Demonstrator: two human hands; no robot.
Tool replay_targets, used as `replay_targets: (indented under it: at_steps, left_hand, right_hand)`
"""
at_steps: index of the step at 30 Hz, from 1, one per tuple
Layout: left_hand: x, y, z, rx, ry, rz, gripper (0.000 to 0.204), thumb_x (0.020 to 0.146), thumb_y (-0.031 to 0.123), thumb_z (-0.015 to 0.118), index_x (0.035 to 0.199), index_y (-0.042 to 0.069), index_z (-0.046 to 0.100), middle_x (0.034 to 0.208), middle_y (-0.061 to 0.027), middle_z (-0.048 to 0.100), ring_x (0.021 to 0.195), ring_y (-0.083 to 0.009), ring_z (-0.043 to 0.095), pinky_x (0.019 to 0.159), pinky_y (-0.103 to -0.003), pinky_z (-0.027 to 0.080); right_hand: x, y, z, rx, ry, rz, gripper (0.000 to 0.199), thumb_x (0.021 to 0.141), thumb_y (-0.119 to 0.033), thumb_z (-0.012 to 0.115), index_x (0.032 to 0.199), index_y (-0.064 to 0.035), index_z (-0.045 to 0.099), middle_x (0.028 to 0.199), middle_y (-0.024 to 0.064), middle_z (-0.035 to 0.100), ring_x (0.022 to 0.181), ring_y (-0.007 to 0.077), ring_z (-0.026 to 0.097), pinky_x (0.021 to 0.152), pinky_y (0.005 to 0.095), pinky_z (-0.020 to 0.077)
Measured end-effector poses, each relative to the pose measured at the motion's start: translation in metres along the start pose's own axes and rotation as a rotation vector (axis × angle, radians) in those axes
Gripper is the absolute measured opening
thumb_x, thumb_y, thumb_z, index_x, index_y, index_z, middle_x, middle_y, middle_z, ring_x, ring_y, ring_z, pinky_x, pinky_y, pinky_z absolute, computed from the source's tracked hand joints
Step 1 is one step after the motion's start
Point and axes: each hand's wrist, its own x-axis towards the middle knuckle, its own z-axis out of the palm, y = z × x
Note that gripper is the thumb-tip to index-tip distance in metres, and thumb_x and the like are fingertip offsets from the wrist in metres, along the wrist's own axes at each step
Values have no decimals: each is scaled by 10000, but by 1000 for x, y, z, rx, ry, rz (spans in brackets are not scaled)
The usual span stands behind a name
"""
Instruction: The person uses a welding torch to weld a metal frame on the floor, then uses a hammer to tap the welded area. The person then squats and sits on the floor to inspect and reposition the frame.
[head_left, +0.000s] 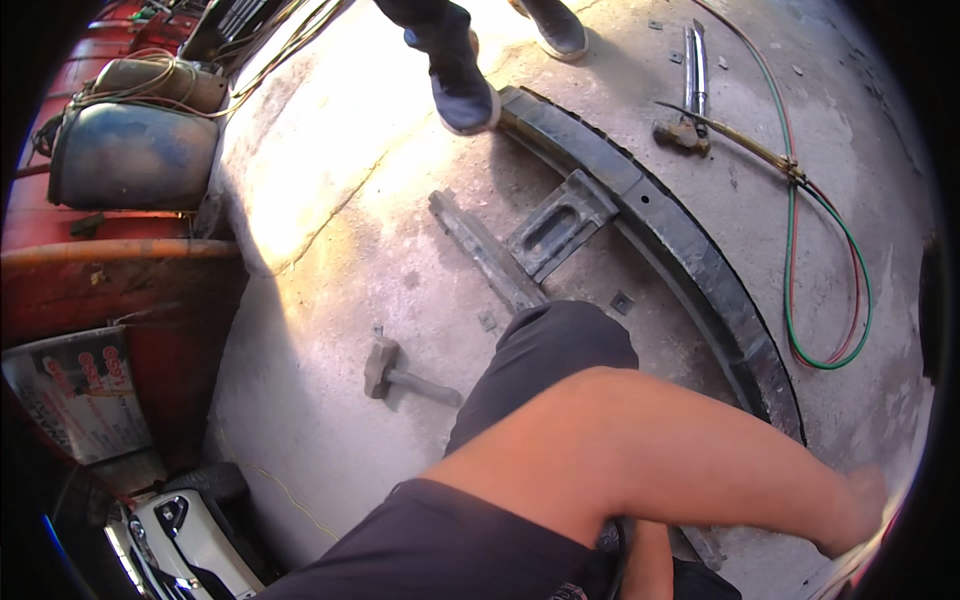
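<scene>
My left arm reaches across from the lower edge to the far right. There my left hand (pixel 862 512) is blurred at the picture's rim; its fingers and anything in them cannot be made out. Part of another forearm, apparently my right, shows at the bottom, its hand hidden. Beneath and beyond my left arm lies a long curved dark metal beam (pixel 690 245), like a car bumper bar. A slotted metal bracket (pixel 562 225) joins it to a shorter metal bar (pixel 480 245). My bent knee (pixel 570 340) covers one end of the shorter bar.
A short-handled hammer (pixel 420 386) lies left of my knee. At upper right lie another hammer (pixel 682 136), shiny metal tubes (pixel 695 70) and a gas torch (pixel 750 145) with red and green hoses (pixel 868 300). A person's shoe (pixel 466 105) stands beside the beam. Tanks (pixel 135 155) stand left.
</scene>
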Motion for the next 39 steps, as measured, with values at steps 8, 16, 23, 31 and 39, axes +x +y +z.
replay_targets:
  at_steps: [8, 16, 23, 31, 39]
  left_hand:
    - [-173, -72, -12, -113, 143, -295, 94, 637, 79, 686, 690, 8, 718, 676, -187, 683, 697, -375, 706, 635, -456, 553]
    - [-179, -114, -33, -145, 314, -349, 95, 679, 98, 688, 702, 6, 699, 673, -222, 659, 695, -417, 679, 629, -495, 529]
    - [-175, -160, -53, -95, 428, -406, 186, 878, 196, 659, 841, 14, 667, 793, -198, 667, 815, -414, 663, 721, -523, 513]
    - [-175, -409, -100, 653, 330, -585, 167, 903, 102, 558, 911, -11, 680, 1012, -211, 681, 985, -398, 663, 859, -498, 542]
    - [-158, -512, -70, 812, 4, -636, 276, 1009, 281, 540, 1088, 26, 610, 1026, -245, 702, 983, -444, 670, 818, -540, 515]
  right_hand:
    - [2, -21, -1, 36, 196, -6, 581, 936, -460, 607, 1324, -28, 585, 1385, 219, 582, 1318, 391, 502, 1084, 477, 382]
    - [16, -25, -4, -195, 63, 92, 255, 934, -262, 595, 909, -23, 682, 966, 222, 670, 883, 448, 626, 742, 499, 504]
    - [52, -113, 26, -124, 389, -155, 196, 914, -220, 654, 844, -37, 664, 836, 188, 616, 801, 394, 622, 716, 494, 501]
    - [55, -108, 32, -179, 226, 27, 283, 923, -358, 626, 847, -97, 708, 828, 153, 663, 814, 358, 666, 760, 479, 540]
    - [51, -112, 24, -6, 164, 91, 354, 981, -378, 548, 886, -76, 705, 899, 173, 682, 848, 348, 689, 788, 451, 555]
